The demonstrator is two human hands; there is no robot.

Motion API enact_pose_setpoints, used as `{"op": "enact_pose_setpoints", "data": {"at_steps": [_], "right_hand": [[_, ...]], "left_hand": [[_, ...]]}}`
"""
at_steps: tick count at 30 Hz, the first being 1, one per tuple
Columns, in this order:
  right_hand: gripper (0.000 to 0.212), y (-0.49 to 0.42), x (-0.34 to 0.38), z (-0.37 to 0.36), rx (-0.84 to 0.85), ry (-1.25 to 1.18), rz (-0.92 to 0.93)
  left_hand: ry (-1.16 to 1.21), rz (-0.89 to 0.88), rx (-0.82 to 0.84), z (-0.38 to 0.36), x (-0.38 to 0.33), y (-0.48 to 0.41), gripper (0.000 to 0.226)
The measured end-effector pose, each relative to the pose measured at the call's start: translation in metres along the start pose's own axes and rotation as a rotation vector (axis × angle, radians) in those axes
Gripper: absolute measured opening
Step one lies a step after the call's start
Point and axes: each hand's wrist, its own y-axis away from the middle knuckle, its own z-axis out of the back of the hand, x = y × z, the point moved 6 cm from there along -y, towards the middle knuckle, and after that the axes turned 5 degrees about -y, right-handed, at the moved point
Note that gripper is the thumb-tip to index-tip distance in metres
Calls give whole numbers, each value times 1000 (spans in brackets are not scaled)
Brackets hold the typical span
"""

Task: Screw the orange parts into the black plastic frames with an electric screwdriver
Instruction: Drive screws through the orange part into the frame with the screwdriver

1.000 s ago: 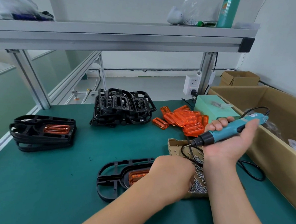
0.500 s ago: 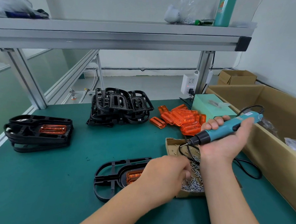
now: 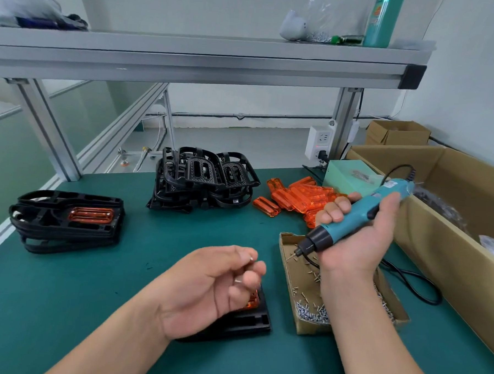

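Black frame (image 3: pixel 250 321) with orange part (image 3: pixel 252 300) is sitting near the front edge of the desk (image 3: pixel 91 293), mostly hidden under left hand (image 3: pixel 206 287), whose fingers (image 3: pixel 249 278) are pinching small screws (image 3: pixel 251 258). Right hand (image 3: pixel 357 244) is gripping electric screwdriver (image 3: pixel 361 213), fingers curled round it, over cardboard screw box (image 3: pixel 310 327).

Green-topped table (image 3: pixel 71 300) is carrying the following. Stack of black frames (image 3: pixel 66 231) is sitting at the left, with an orange part (image 3: pixel 91 215) lying in the top one. Pile of black frames (image 3: pixel 203 181) is lying at back centre, and a heap of orange parts (image 3: pixel 296 196) is lying just right of it. Single black frame (image 3: pixel 250 321) is lying near the front. Cardboard tray (image 3: pixel 287 249) of screws (image 3: pixel 310 311) is sitting just to its right. Black cable (image 3: pixel 418 287) is trailing between the tray and a large cardboard box (image 3: pixel 437 245). Pale green box (image 3: pixel 349 175) is standing at back right.
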Motion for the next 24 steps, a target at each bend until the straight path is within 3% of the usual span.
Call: {"op": "enact_pose_setpoints", "data": {"at_steps": [12, 17, 24], "right_hand": [[56, 31, -19, -28, 167, 1, -77], [56, 36, -19, -31, 173, 2, -82], [56, 39, -24, -32, 201, 45, -81]], "left_hand": [[-416, -106, -168, 23, 7, 15, 22], [-462, -96, -179, 17, 13, 17, 14], [-446, -88, -173, 12, 15, 18, 24]]}}
